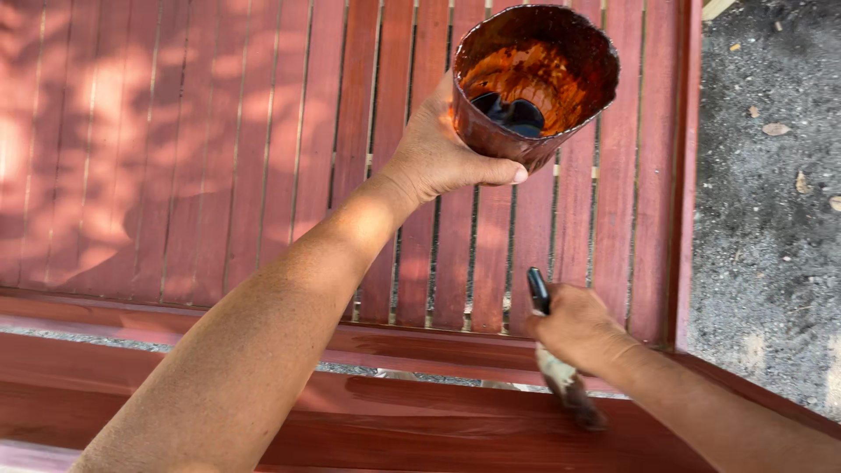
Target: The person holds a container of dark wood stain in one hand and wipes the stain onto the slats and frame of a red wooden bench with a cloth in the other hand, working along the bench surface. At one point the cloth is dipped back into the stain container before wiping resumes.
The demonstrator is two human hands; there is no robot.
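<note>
Overhead, left hand (pixel 434 153) gripping a dented, stain-crusted brown cup (pixel 533 81) with dark liquid pooling inside, hanging above red-stained wooden slats (pixel 263 149); right hand (pixel 576 328) closing round a black-handled paintbrush (pixel 561 368), bristles touching the glossy wet rail (pixel 420 420). Possibly tipping the cup, dripping onto slats; possibly overloading, leaving runs

The slatted wooden bench (pixel 219 158) looks matt red-brown, glossy and wet on its near rail. The stain-smeared cup (pixel 530 83) seems thin plastic. The ground (pixel 771 193) on the right is rough grey grit.
</note>
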